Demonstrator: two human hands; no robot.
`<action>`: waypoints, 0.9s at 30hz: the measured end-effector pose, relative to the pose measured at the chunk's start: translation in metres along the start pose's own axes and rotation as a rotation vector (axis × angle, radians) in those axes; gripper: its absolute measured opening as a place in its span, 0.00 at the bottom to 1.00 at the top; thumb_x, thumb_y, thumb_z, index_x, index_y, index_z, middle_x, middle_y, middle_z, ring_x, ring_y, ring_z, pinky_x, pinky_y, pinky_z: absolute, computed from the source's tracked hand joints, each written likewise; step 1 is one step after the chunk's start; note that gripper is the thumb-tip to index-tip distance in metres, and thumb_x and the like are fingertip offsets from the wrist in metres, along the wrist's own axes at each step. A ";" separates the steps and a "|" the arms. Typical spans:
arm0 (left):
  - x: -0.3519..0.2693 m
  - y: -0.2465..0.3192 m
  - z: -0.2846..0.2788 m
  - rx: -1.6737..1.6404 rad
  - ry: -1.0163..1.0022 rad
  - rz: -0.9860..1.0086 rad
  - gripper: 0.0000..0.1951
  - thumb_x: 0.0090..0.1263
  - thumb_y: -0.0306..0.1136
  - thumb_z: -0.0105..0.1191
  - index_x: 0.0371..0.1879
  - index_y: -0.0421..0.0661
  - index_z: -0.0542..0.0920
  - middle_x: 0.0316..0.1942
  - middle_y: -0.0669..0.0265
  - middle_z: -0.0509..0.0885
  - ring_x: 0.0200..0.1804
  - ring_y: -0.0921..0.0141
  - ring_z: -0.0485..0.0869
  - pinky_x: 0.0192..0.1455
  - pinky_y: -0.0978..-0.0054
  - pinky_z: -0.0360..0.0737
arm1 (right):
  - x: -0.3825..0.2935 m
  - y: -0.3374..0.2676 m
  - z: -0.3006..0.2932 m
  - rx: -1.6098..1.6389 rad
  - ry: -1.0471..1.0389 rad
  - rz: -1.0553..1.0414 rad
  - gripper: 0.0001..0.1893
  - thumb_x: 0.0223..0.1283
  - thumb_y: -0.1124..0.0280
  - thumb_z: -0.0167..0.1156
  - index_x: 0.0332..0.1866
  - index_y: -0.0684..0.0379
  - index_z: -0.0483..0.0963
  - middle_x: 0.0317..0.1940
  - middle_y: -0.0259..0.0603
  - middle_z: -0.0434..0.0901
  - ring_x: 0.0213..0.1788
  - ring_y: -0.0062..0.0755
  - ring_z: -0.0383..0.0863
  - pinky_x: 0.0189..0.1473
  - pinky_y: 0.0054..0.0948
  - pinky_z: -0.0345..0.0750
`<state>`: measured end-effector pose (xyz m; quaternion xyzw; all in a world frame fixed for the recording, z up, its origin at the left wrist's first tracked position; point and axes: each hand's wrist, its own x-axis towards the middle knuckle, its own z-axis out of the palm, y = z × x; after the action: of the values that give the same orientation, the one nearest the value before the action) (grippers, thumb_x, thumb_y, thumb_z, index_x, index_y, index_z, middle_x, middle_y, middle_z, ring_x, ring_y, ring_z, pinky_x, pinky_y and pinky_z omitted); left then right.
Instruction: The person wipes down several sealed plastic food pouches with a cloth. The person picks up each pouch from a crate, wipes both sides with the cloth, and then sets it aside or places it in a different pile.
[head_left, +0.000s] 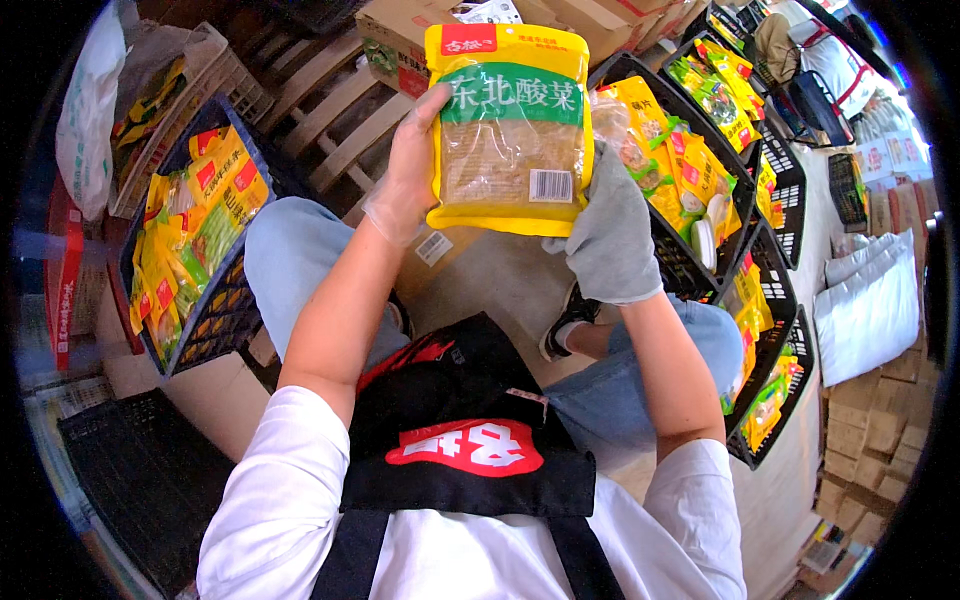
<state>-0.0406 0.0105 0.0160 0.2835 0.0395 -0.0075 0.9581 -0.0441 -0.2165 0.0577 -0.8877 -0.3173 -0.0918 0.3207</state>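
Observation:
A yellow plastic food pouch (511, 142) is held up in front of me, its printed front facing the camera. It has a green band, a clear window onto pale brown contents, and a barcode near the lower right corner. My left hand (412, 165), in a thin clear glove, grips the left edge with the thumb over the front. On the right edge is my right hand (611, 229), in a grey knitted glove, its fingers partly hidden behind the pouch. Below the pouch, a cardboard box (442, 251) with a barcode label sits on the floor.
To the left stands a dark blue plastic crate (217, 300) of yellow food packets. Black crates (694, 281) with similar packets line the right side. A wooden pallet (330, 112) and a carton (394, 49) lie ahead. White sacks (866, 307) are at far right, and a person (780, 49) is at upper right.

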 end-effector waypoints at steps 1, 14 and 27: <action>-0.002 0.000 0.002 0.012 0.006 0.024 0.22 0.72 0.44 0.51 0.58 0.43 0.73 0.50 0.58 0.83 0.49 0.63 0.84 0.55 0.62 0.82 | 0.000 -0.001 -0.001 -0.004 0.012 0.002 0.43 0.30 0.77 0.74 0.61 0.67 0.65 0.46 0.54 0.79 0.51 0.52 0.79 0.55 0.36 0.75; -0.013 0.002 0.006 0.044 -0.096 0.003 0.20 0.74 0.42 0.47 0.58 0.43 0.73 0.51 0.60 0.83 0.50 0.64 0.84 0.57 0.63 0.80 | 0.005 -0.007 0.002 -0.417 -0.225 -0.057 0.15 0.53 0.74 0.54 0.44 0.73 0.71 0.44 0.57 0.75 0.51 0.53 0.74 0.59 0.38 0.71; -0.005 0.002 -0.002 0.014 -0.183 -0.025 0.20 0.71 0.39 0.49 0.57 0.40 0.74 0.53 0.59 0.82 0.53 0.64 0.82 0.61 0.63 0.76 | -0.006 0.021 0.016 -0.239 0.070 -0.199 0.04 0.41 0.76 0.60 0.24 0.60 0.72 0.30 0.48 0.75 0.40 0.50 0.76 0.46 0.38 0.75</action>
<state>-0.0455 0.0129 0.0156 0.2878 -0.0445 -0.0456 0.9556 -0.0359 -0.2216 0.0321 -0.8799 -0.3792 -0.1914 0.2130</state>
